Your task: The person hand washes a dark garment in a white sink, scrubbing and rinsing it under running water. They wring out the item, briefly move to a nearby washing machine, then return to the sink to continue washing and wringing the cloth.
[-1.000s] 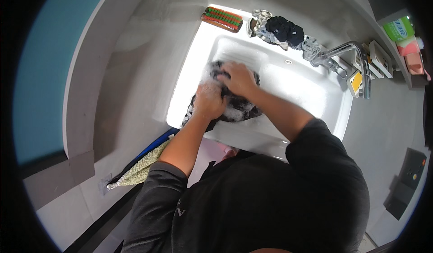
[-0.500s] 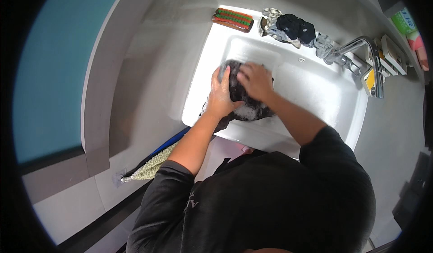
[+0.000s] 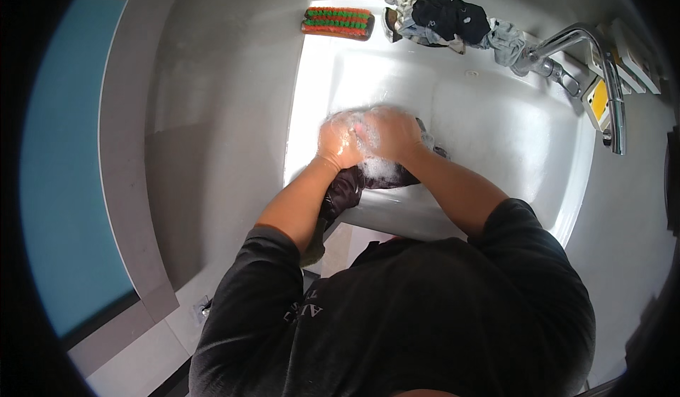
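Soap suds cover both of my hands, which are close together over a wet, dark garment (image 3: pixel 345 190) at the near left of the white sink (image 3: pixel 496 124). My left hand (image 3: pixel 341 140) has its fingers curled inward and closed on the cloth. Knuckles up, my right hand (image 3: pixel 393 133) grips the same garment right beside it. Foam (image 3: pixel 379 168) lies on the fabric below the hands. Part of the garment hangs over the sink's front left edge. Foam and the backs of the hands hide the fingertips.
A brush (image 3: pixel 338 23) with red and green bristles lies on the far left ledge, bristles up. Several small dark, grey and patterned cloths (image 3: pixel 450 20) are bunched beside it. A chrome faucet (image 3: pixel 616 92) arches at the right, near a yellow-and-white box (image 3: pixel 598 104).
My left hand has gone from spread to curled, and my right hand has drawn in against it. More foam covers them, and more cloth shows over the front edge. The view has shifted.
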A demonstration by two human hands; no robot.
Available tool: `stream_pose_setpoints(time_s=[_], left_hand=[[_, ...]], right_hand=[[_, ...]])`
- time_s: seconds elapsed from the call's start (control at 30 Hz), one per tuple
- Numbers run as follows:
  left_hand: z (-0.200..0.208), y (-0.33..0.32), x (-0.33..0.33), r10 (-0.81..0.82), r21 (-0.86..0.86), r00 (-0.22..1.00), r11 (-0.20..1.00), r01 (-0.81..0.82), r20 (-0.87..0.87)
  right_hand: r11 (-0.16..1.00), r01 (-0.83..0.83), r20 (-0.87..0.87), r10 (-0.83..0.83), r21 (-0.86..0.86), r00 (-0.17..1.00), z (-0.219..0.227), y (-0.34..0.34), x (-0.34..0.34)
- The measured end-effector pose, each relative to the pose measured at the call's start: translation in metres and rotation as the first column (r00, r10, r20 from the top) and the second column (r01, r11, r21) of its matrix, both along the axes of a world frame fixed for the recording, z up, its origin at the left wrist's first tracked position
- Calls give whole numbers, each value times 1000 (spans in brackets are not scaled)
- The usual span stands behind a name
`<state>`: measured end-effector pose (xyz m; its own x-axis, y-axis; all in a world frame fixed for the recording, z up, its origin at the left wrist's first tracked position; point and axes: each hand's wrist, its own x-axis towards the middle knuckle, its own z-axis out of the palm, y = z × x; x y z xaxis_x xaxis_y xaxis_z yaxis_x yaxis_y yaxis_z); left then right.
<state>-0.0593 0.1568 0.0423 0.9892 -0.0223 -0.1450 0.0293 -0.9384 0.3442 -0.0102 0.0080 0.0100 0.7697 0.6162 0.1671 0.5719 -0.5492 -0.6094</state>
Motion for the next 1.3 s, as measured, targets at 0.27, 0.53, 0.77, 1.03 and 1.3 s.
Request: stream_pose_setpoints(time_s=[0.27, 0.53, 0.77, 1.03, 1.3], left_hand=[[18, -9, 2, 161, 37, 987, 986, -160, -27], [51, -64, -46, -43, 104, 991, 994, 30, 129], [45, -45, -55, 113, -20, 970, 994, -111, 214], [116, 6, -83, 410, -342, 744, 904, -256, 528], [110, 18, -101, 717, -429, 696, 641, -637, 39]], right_hand=[[970, 195, -390, -237, -145, 890, 4, 30, 42], [782, 523, -894, 441, 339, -80, 14, -23, 88], [999, 8, -294, 8, 52, 956, 31, -28, 108], [829, -76, -94, 153, 554, 984, 81, 39, 115], [864, -392, -277, 311, -316, 909, 46, 17, 53]])
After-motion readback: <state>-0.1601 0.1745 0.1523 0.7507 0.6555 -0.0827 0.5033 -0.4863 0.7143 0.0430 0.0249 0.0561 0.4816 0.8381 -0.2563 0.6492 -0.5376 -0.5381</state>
